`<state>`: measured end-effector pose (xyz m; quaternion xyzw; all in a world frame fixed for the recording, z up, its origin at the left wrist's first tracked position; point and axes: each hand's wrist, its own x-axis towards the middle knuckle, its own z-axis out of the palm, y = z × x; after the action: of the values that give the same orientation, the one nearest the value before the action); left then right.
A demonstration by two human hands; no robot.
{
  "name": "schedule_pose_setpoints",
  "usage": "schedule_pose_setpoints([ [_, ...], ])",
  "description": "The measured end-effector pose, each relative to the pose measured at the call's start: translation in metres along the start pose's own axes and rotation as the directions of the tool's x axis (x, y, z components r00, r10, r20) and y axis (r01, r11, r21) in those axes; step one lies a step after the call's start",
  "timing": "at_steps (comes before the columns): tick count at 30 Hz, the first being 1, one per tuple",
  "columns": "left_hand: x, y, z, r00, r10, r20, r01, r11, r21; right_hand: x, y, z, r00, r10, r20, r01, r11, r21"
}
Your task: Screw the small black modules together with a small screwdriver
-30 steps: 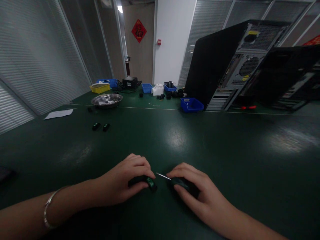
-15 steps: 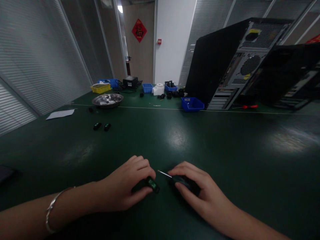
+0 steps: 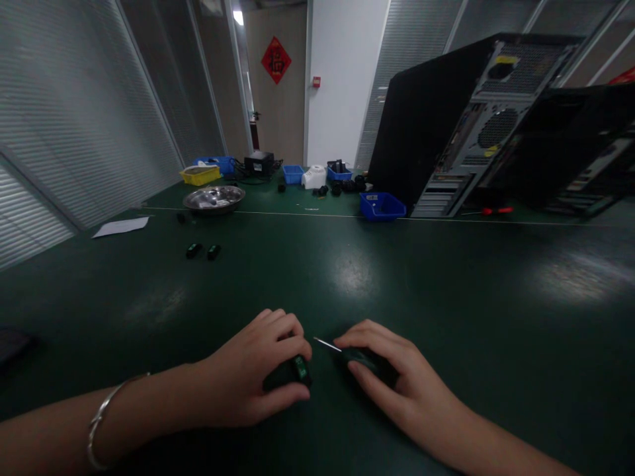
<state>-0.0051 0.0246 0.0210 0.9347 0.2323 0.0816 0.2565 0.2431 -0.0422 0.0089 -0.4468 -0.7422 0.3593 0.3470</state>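
Note:
My left hand (image 3: 268, 370) is closed around a small black device (image 3: 300, 369) with a lit green display, its fingers on the far side and the thumb on the near side. To its right, my right hand (image 3: 391, 373) grips a dark-handled screwdriver (image 3: 364, 360) between thumb and fingers. The thin metal shaft points left toward the device, and a gap separates the tip from my left hand. Two similar black devices, one on the left (image 3: 193, 250) and one beside it (image 3: 213, 252), lie farther back on the green table (image 3: 278, 277).
A metal dish (image 3: 214, 210), a yellow tray (image 3: 200, 176) and a paper sheet (image 3: 120, 227) are at the back left. A blue bin (image 3: 381, 207) stands before a black computer tower (image 3: 426, 119). A dark object (image 3: 14, 345) lies at the left edge.
The device in my left hand has turned more upright, and the thumb has shifted slightly right. My right hand and the screwdriver are almost unmoved.

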Motion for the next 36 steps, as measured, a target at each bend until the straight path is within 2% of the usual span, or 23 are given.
schedule_pose_setpoints([
  [8, -0.007, -0.001, 0.000, 0.998, 0.060, -0.024, -0.062, 0.991, -0.115, -0.002, 0.002, -0.001, 1.000, -0.014, -0.002, 0.014, 1.000, 0.010],
  [14, -0.008, -0.005, -0.003, 0.999, 0.030, -0.035, -0.036, 0.984, -0.175, 0.000, 0.001, -0.001, 1.000, 0.003, 0.012, -0.003, 1.000, 0.001],
  [18, -0.005, -0.006, -0.002, 0.994, -0.040, -0.104, 0.031, 0.996, -0.084, -0.001, 0.003, 0.000, 1.000, 0.012, 0.017, -0.011, 1.000, -0.028],
  [20, -0.003, -0.007, 0.000, 0.993, -0.059, -0.100, 0.056, 0.998, -0.031, -0.001, 0.003, 0.000, 0.999, 0.020, 0.032, -0.018, 0.998, -0.060],
  [24, -0.001, -0.009, 0.003, 0.997, -0.023, -0.078, 0.021, 1.000, -0.020, -0.002, 0.002, 0.000, 0.998, 0.019, 0.067, -0.012, 0.994, -0.113],
  [36, -0.001, -0.011, 0.005, 0.991, 0.032, -0.129, -0.035, 0.999, -0.027, -0.001, -0.002, -0.001, 0.996, -0.003, 0.093, 0.017, 0.988, -0.154],
])
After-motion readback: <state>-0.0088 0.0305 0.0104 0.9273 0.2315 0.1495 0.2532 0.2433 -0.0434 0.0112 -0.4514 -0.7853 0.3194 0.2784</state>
